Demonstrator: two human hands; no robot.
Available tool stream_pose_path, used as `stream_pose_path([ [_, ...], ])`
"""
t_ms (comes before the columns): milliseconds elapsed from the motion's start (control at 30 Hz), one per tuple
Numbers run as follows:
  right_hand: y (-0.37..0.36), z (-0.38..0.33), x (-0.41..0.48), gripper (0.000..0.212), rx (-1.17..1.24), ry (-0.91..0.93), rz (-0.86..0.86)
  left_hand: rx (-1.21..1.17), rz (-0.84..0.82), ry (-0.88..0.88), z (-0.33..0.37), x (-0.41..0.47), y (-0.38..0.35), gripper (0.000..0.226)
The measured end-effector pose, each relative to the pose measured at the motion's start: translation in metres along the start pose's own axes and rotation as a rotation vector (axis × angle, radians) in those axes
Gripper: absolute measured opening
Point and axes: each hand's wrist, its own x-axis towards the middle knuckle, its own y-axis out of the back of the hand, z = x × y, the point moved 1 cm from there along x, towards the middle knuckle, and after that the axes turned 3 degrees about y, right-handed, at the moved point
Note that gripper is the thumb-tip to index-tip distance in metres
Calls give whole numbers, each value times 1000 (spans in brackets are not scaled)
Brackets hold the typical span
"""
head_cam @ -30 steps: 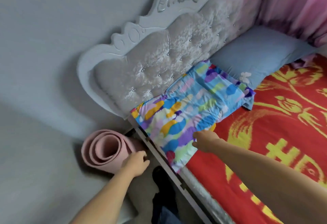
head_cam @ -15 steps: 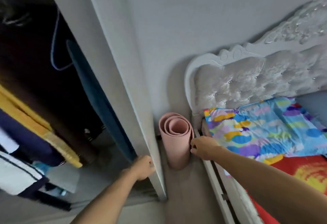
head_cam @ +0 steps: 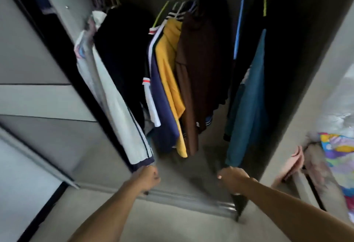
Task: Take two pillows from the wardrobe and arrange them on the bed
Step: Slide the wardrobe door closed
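The wardrobe stands open in front of me, its dark inside filled with hanging clothes. No pillow shows inside it. My left hand hovers at the lower left of the opening, beside the sliding door's edge, fingers curled and holding nothing. At the lower right of the opening my right hand is below a teal garment, also curled and empty. A multicoloured pillow lies on the bed at the far right edge, blurred.
The grey sliding door covers the wardrobe's left side. A grey side panel separates the wardrobe from the bed. A rolled pink mat stands between the panel and the bed frame. Pale floor lies below.
My view has swung left from the bed and its pillows to the open wardrobe. My right hand has left the multicoloured pillow, and both hands now reach toward the wardrobe opening.
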Motion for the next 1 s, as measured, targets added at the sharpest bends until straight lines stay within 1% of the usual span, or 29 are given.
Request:
stream_pose_path([
  [133,31,-99,58,30,-59,191,44,-104,55,146,-84,-9,25,21],
  [200,44,-144,84,28,-78,276,76,-153,76,211,-120,-11,37,26],
  [267,59,-190,117,28,-80,362,108,-169,92,230,-164,-8,52,25],
  [300,69,-213,135,29,-78,400,122,-164,105,236,-187,-4,61,21],
  [367,90,-256,172,31,-63,469,172,-162,160,261,-229,4,82,18],
  [467,126,-319,221,28,-52,563,300,-134,239,318,-284,16,121,30],
  [533,150,-360,250,27,-20,630,382,-143,288,359,-315,24,149,31],
  [633,186,-414,284,27,43,728,506,-196,430,396,-358,42,194,32],
  [700,205,-443,296,25,59,794,614,-200,496,374,-384,55,220,36],
  [767,214,-465,307,23,8,891,780,-172,560,324,-405,71,241,42],
  [833,222,-480,318,26,-47,950,924,-134,687,285,-424,87,263,48],
  [900,224,-490,330,31,-81,930,991,-77,858,241,-442,103,283,54],
  [967,221,-494,342,40,-152,859,995,16,993,114,-459,121,299,57],
  [1000,218,-495,346,46,-199,813,982,66,1024,49,-467,130,306,59],
])
